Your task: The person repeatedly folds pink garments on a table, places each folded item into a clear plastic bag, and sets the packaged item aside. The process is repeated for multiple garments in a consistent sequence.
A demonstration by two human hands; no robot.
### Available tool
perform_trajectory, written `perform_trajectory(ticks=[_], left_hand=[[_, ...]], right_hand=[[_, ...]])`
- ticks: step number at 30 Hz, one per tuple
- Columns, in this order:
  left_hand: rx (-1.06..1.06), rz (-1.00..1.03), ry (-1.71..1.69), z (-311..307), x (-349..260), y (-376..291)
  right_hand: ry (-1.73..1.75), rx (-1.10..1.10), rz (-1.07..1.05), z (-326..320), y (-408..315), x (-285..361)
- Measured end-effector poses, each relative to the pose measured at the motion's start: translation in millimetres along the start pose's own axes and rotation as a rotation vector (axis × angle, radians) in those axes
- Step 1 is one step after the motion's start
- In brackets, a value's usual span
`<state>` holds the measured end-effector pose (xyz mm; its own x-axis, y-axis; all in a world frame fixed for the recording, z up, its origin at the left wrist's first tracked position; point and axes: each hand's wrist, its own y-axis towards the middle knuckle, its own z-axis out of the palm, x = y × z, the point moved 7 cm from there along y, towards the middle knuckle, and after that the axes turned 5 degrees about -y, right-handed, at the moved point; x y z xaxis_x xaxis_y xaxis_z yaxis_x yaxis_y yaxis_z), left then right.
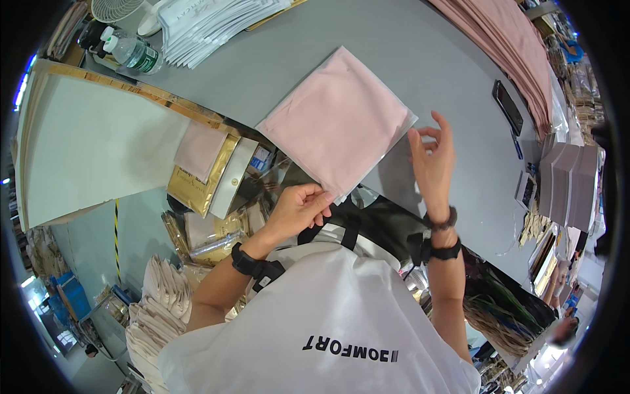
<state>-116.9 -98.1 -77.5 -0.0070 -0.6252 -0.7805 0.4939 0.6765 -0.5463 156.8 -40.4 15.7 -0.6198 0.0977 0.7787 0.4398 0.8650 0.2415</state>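
A folded pink fabric piece in a clear plastic bag (344, 118) lies turned cornerwise at the near edge of the grey table (433, 54). My left hand (304, 209) pinches the bag's near corner between thumb and fingers, just over the table edge. To the right of the bag, my right hand (433, 155) is raised with curled fingers apart, holding nothing; its thumb is close to the bag's right corner, and I cannot tell whether they touch. Dark bands are on both wrists.
Pink fabric (512, 49) is stacked at the far right, near a phone (507, 107) and thick grey stacks (568, 182). White packets (211, 29) and plastic bottles (133, 54) stand at the back left. Gold packages (197, 189) lie beside a pale board (103, 143) on the left.
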Motion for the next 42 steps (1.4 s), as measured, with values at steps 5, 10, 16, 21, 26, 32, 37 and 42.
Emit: perform_trajectory(ticks=[5,10,16,21,26,32,37,42], left_hand=[[0.002,0.046,0.004,22.9,-2.1,9.0],[0.022,0.105,0.035,25.8,-13.3,16.4],[0.016,0.140,0.046,6.6,-21.3,19.0],[-0.092,0.111,0.083,-22.8,-27.2,19.9],[-0.590,0.754,0.562,-24.1,-76.1,-7.8],[-0.482,1.168,1.038,14.7,-99.3,-7.8],[-0.456,1.198,0.923,16.2,-106.3,0.2],[-0.515,1.288,0.848,27.7,-113.0,-2.6]], right_hand=[[-0.022,0.689,0.456,23.1,-78.5,-6.3],[0.366,0.842,0.549,53.7,-111.3,5.1],[0.323,0.672,0.594,46.0,-59.3,-19.9],[0.296,0.405,0.530,12.8,14.1,-59.7],[0.265,0.403,0.525,3.9,5.4,-68.1],[-0.064,0.108,0.159,-17.7,-22.5,-26.4],[-0.161,0.225,-0.559,7.9,-63.2,32.8],[-0.201,0.275,-0.744,27.7,-58.8,55.7]])
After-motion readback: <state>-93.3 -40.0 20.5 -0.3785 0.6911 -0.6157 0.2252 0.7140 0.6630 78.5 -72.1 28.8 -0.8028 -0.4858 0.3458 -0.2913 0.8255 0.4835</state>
